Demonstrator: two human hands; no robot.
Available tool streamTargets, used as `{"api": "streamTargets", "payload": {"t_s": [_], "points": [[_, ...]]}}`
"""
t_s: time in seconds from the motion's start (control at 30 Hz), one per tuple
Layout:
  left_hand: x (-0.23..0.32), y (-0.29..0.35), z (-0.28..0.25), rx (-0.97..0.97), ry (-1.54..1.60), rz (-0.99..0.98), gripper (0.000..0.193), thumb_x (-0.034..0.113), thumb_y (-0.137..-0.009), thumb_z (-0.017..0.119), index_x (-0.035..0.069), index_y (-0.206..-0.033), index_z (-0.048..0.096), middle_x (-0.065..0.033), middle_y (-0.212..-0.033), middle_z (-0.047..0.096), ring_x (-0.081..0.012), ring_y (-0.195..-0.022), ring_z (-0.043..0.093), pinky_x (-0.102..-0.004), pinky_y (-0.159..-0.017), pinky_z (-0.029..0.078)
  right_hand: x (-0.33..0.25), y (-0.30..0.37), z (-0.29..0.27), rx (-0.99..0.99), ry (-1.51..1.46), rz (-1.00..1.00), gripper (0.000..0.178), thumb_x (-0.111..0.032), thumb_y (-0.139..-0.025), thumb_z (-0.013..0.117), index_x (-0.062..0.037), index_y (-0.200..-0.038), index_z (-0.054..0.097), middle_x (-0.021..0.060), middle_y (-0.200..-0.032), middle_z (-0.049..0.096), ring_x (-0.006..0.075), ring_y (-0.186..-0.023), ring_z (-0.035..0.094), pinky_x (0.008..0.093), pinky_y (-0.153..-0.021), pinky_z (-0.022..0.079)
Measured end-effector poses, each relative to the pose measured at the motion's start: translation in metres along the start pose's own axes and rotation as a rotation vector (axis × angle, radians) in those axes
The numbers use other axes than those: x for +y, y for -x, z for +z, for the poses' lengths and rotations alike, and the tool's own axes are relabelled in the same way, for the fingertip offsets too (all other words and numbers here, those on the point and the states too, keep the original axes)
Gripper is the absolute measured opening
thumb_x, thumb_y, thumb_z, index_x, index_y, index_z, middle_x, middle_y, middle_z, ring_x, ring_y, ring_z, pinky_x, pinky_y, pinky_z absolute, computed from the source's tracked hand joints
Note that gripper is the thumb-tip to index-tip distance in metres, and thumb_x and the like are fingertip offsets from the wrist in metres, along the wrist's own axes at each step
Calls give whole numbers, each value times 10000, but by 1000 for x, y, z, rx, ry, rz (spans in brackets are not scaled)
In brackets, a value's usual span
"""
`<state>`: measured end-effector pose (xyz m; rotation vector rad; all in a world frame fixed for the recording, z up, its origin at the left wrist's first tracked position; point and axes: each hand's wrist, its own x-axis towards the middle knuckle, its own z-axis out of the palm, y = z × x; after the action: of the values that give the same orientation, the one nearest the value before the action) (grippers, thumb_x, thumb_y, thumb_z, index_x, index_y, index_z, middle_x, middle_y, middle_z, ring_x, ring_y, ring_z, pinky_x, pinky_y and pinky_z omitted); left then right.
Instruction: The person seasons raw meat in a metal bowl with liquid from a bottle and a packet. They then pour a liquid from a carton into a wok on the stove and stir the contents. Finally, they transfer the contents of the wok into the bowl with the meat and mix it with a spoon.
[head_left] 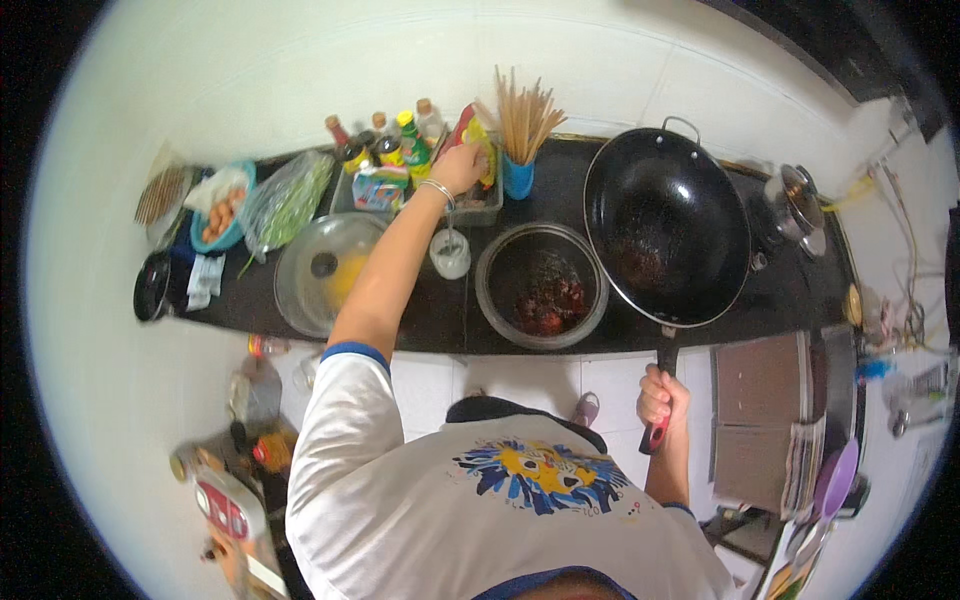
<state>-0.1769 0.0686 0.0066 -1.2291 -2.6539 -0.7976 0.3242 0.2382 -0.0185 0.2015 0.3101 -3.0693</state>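
My left hand [461, 168], with a bangle at the wrist, reaches across the counter and is closed on a red and yellow bag [488, 168] over the condiment tray [484, 216]. Just below that wrist stands a small white jar [450, 259] with a spoon in it. Around the black handle with a red end [655, 436] of the large black wok [690, 230], my right hand [664, 396] is wrapped. A dark residue marks the wok's bottom. Left of it, a round metal pot [484, 290] holds dark reddish pieces of food.
Several sauce bottles [414, 145] stand in the tray, beside a blue cup [518, 180] of chopsticks. Farther left are a steel basin [292, 300] with yellow contents, bagged greens [290, 205] and a blue bowl [247, 190] of eggs. A steel pot [790, 200] sits right of the wok.
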Motion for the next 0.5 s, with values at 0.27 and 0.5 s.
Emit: {"api": "streamTargets", "payload": {"t_s": [0.27, 0.5], "points": [[-58, -92, 94, -21, -234, 155, 223, 113, -827, 484, 1, -998, 574, -196, -1019, 579, -347, -928, 587, -422, -780, 486, 92, -7, 33, 185, -33, -182, 196, -183, -872, 541, -113, -751, 404, -33, -570, 367, 49, -355, 298, 225, -332, 313], [-40, -118, 107, -157, -413, 149, 193, 80, -806, 472, 10, -884, 634, -155, -969, 577, -337, -879, 598, -419, -722, 518, 121, -15, 52, 316, 29, -237, 159, -158, -855, 552, -98, -764, 437, -26, -553, 368, 54, -355, 307, 222, -319, 295]]}}
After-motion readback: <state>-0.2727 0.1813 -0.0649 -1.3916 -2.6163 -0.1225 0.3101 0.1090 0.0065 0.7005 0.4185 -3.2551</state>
